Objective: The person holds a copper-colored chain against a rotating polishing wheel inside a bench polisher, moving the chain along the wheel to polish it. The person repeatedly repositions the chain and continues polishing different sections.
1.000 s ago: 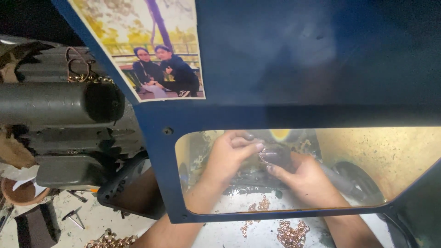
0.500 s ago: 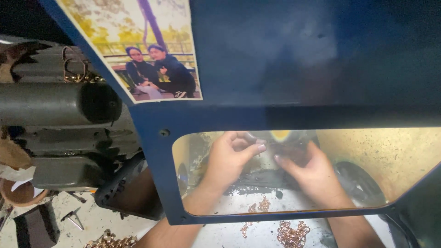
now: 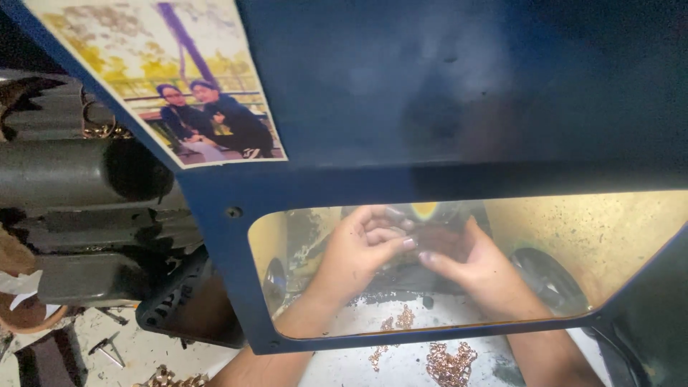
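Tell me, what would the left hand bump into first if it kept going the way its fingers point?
Probably the right hand: the left hand points right at it, fingertips nearly touching, though depth is unclear.

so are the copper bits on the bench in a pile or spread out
Mostly clumped: the copper-coloured bits lie in one heap on the white bench below the blue guard, with smaller clusters nearby.

Workshop: blue machine guard (image 3: 459,93), grimy machine parts (image 3: 79,215), metal shavings (image 3: 448,362) on bench.
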